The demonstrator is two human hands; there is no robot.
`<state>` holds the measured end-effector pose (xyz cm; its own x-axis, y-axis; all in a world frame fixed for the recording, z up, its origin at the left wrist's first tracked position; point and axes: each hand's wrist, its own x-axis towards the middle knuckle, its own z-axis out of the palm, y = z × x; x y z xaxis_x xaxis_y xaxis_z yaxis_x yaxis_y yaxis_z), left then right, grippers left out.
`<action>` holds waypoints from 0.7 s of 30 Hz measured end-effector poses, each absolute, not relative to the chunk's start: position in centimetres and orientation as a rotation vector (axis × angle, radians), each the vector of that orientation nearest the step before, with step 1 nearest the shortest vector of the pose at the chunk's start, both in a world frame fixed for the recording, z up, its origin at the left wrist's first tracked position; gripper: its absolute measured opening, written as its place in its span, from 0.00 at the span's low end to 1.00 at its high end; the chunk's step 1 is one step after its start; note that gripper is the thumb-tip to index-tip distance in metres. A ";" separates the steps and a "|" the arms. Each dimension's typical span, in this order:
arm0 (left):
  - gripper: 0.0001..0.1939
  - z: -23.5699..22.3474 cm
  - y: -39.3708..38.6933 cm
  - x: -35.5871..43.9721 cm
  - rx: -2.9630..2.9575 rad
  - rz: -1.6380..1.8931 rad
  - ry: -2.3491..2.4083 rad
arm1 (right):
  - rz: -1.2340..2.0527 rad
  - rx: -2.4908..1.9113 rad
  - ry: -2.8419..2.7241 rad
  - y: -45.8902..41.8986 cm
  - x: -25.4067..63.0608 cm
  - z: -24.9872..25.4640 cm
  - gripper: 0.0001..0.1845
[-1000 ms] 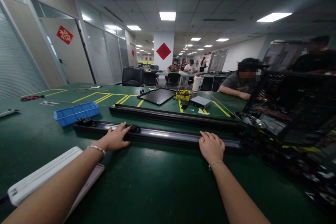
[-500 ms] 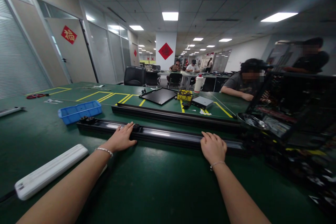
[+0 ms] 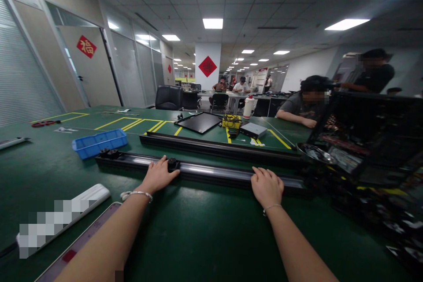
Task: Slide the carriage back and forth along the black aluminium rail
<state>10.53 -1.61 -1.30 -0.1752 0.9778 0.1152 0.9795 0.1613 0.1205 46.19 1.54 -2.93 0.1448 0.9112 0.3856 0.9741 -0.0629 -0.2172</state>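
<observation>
A long black rail (image 3: 211, 171) with a shiny inner channel lies across the green table in front of me. My left hand (image 3: 159, 174) is at its middle, with fingers over the far side. The thumb reaches along the near edge of a small black slider block (image 3: 172, 164), which sits between thumb and index finger. More black pieces (image 3: 109, 153) sit at the rail's left end. Further right, my right hand (image 3: 268, 183) lies over the rail, its fingers bent across the top; the thumb is hidden.
Behind lies a second black rail (image 3: 205, 144). A blue bin (image 3: 99, 143) stands left, with a white power strip (image 3: 95, 194) and a phone (image 3: 82, 240) nearer me. Dark equipment crowds the right, beside a metal bowl (image 3: 315, 153). A person (image 3: 302, 105) sits across the table.
My left hand has shifted right along the rail, its thumb now against the slider block, which sits slightly further right. The phone beneath my left forearm has come into view. My right hand stays put.
</observation>
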 end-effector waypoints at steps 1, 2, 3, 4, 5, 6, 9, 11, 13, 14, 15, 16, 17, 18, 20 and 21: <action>0.38 -1.6 -1.5 10.7 -1.972 -0.299 -2.392 | -0.222 -2.013 -1.796 1.5 46.2 -2.9 0.23; 0.39 -2.0 -1.5 10.8 -1.938 -0.334 -2.391 | -0.239 -2.015 -1.788 1.5 46.1 -2.9 0.23; 0.40 -2.3 -1.5 10.9 -1.904 -0.366 -2.391 | -0.249 -2.016 -1.783 1.4 46.1 -2.8 0.23; 0.40 -2.6 -1.5 10.9 -1.877 -0.394 -2.389 | -0.251 -2.016 -1.783 1.3 46.1 -2.8 0.22; 0.41 -2.8 -1.5 11.0 -1.857 -0.414 -2.385 | -0.244 -2.016 -1.785 1.3 46.0 -2.7 0.23; 0.41 -3.0 -1.4 11.0 -1.844 -0.427 -2.382 | -0.234 -2.018 -1.790 1.2 46.0 -2.6 0.23; 0.39 -3.2 -1.4 11.1 -1.830 -0.433 -2.380 | -0.205 -2.029 -1.807 1.1 46.0 -2.3 0.23; 0.39 -3.2 -1.3 11.2 -1.819 -0.433 -2.385 | -0.189 -2.032 -1.813 1.1 46.0 -2.3 0.23; 0.39 -3.1 -1.4 11.3 -1.813 -0.438 -2.379 | -0.176 -2.031 -1.809 1.2 46.1 -2.3 0.23; 0.39 -3.1 -1.4 11.3 -1.813 -0.439 -2.373 | -0.171 -2.030 -1.807 1.2 46.1 -2.4 0.24; 0.39 -3.0 -1.4 11.4 -1.814 -0.439 -2.366 | -0.166 -2.027 -1.804 1.2 46.1 -2.4 0.24; 0.39 -3.0 -1.5 11.4 -1.816 -0.439 -2.360 | -0.162 -2.025 -1.801 1.2 46.1 -2.4 0.24; 0.39 -2.9 -1.5 11.4 -1.816 -0.438 -2.355 | -0.159 -2.024 -1.798 1.2 46.1 -2.4 0.24; 0.39 -2.9 -1.5 11.5 -1.812 -0.437 -2.354 | -0.156 -2.024 -1.796 1.2 46.0 -2.4 0.24; 0.38 -2.9 -1.5 11.5 -1.801 -0.433 -2.357 | -0.152 -2.028 -1.793 1.1 46.0 -2.3 0.23; 0.38 -2.9 -1.5 11.5 -1.798 -0.431 -2.358 | -0.150 -2.031 -1.793 1.1 46.0 -2.3 0.24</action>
